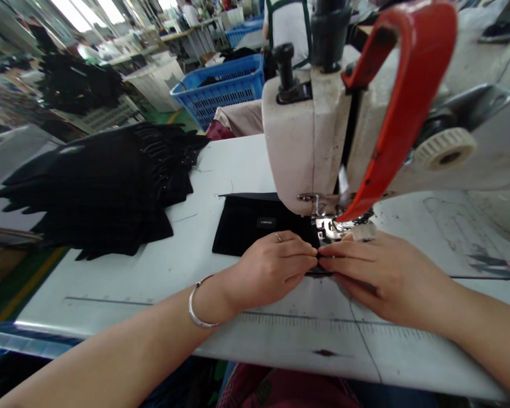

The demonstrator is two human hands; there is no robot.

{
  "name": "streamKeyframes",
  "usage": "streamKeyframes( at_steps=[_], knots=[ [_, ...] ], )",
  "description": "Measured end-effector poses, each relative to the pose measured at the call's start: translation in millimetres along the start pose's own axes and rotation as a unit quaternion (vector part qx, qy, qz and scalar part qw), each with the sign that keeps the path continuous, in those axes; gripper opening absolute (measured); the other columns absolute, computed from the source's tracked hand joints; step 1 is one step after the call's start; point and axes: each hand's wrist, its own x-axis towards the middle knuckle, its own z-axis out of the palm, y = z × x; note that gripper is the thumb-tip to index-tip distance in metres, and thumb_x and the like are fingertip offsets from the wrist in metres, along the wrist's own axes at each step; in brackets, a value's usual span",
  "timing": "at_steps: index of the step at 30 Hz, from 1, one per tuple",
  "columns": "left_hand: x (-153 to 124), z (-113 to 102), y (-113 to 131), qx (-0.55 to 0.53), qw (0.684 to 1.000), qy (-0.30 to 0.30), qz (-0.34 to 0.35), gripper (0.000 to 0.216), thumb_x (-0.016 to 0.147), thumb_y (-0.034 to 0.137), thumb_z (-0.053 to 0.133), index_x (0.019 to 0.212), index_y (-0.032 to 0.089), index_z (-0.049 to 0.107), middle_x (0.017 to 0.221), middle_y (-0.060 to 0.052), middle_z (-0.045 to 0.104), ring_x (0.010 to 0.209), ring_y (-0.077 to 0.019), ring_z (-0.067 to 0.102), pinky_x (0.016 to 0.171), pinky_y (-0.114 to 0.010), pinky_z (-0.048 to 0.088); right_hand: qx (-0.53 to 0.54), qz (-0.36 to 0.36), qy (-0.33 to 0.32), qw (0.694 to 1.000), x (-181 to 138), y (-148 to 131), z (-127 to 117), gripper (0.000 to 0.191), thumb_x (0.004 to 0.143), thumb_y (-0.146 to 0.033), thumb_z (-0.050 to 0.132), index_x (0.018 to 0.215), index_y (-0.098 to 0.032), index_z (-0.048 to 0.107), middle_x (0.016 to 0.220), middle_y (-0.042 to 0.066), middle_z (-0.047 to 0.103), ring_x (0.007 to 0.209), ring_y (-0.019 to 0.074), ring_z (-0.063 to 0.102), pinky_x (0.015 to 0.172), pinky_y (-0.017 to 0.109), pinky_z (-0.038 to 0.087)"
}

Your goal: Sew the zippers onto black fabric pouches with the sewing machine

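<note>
A black fabric piece (238, 226) with a small woven label (266, 222) lies flat under the head of a sewing machine (289, 141). Its right edge runs in at the presser foot (329, 226). My left hand (276, 263), a bracelet on its wrist, pinches the fabric edge just in front of the foot. Fingertips of my right hand (374, 272) meet the left ones there, closed on the same edge. What lies beneath the fingers is partly hidden.
A tall stack of black fabric pieces (110, 175) covers the table's left side. Scissors (497, 266) lie at the right. The machine's red lever (412, 102) juts out above my right hand. Behind the table stands a blue crate (225, 85), with a person (289, 28) beyond.
</note>
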Motion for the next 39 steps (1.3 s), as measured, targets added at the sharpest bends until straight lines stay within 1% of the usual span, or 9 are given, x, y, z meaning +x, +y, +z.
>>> streamKeyframes(
  at_steps=[4,8,10,14,17,20,26,33,39],
  knots=[
    [-1,-1,-4,0.018,1.000,-0.011,0.001,0.021,0.098,0.008,0.052,0.109,0.013,0.069,0.106,-0.005,0.078,0.107,-0.0159,0.071,0.099,-0.031,0.059,-0.030,0.007,0.007,0.999,0,1,7,0.026,0.095,-0.015,0.052,0.117,-0.016,0.066,0.119,0.007,0.071,0.098,0.0248,0.065,0.080,0.042,0.053],
    [2,-1,-10,0.019,0.999,-0.021,-0.018,0.023,0.098,0.006,0.049,0.110,0.010,0.069,0.110,-0.006,0.077,0.109,-0.0168,0.070,0.103,-0.031,0.057,-0.062,0.035,0.008,0.997,1,2,10,0.026,0.095,-0.019,0.054,0.117,-0.017,0.067,0.106,0.009,0.070,0.091,0.0268,0.063,0.076,0.044,0.053],
    [3,-1,-13,0.019,0.999,-0.020,-0.034,0.023,0.099,0.007,0.049,0.108,0.011,0.070,0.111,-0.006,0.076,0.108,-0.0163,0.071,0.102,-0.030,0.057,-0.076,0.050,0.007,0.996,2,3,11,0.027,0.097,-0.022,0.053,0.120,-0.018,0.067,0.102,0.008,0.069,0.087,0.0269,0.063,0.073,0.044,0.053],
    [5,3,-20,0.022,0.997,0.005,-0.076,0.021,0.098,0.010,0.054,0.105,0.015,0.072,0.109,-0.004,0.077,0.103,-0.0147,0.072,0.097,-0.028,0.059,-0.087,0.072,0.009,0.994,6,5,14,0.028,0.099,-0.023,0.049,0.119,-0.017,0.067,0.106,0.012,0.069,0.095,0.0295,0.066,0.077,0.045,0.055],
    [7,6,-25,0.035,0.995,0.017,-0.089,0.020,0.097,0.010,0.056,0.102,0.016,0.074,0.106,-0.004,0.077,0.100,-0.0155,0.072,0.095,-0.029,0.060,-0.093,0.078,0.005,0.993,8,6,16,0.030,0.100,-0.024,0.046,0.118,-0.016,0.068,0.107,0.013,0.070,0.099,0.0315,0.067,0.077,0.047,0.057],
    [8,9,-29,0.046,0.994,0.015,-0.102,0.021,0.097,0.010,0.055,0.103,0.015,0.074,0.107,-0.005,0.077,0.100,-0.0166,0.072,0.094,-0.031,0.061,-0.097,0.079,0.002,0.992,10,6,17,0.031,0.100,-0.025,0.045,0.118,-0.016,0.069,0.107,0.014,0.071,0.099,0.0326,0.068,0.076,0.049,0.058],
    [8,12,-33,0.051,0.991,0.017,-0.121,0.023,0.094,0.006,0.057,0.104,0.016,0.074,0.106,-0.005,0.077,0.101,-0.0164,0.073,0.095,-0.031,0.061,-0.087,0.089,-0.007,0.992,10,7,17,0.032,0.100,-0.025,0.045,0.118,-0.016,0.070,0.111,0.016,0.071,0.105,0.0340,0.067,0.081,0.051,0.058],
    [8,11,-34,0.053,0.990,0.021,-0.125,0.021,0.093,0.006,0.060,0.103,0.017,0.075,0.106,-0.004,0.077,0.102,-0.0168,0.073,0.094,-0.031,0.062,-0.088,0.090,-0.012,0.992,11,8,16,0.033,0.099,-0.025,0.045,0.118,-0.016,0.070,0.111,0.015,0.071,0.100,0.0319,0.068,0.080,0.049,0.058],
    [8,13,-35,0.046,0.990,0.025,-0.130,0.021,0.093,0.005,0.058,0.104,0.016,0.073,0.107,-0.005,0.076,0.102,-0.0176,0.072,0.093,-0.033,0.061,-0.100,0.084,-0.007,0.991,11,8,16,0.033,0.099,-0.026,0.045,0.119,-0.016,0.071,0.111,0.013,0.071,0.094,0.0298,0.068,0.077,0.046,0.057]
  ],
)
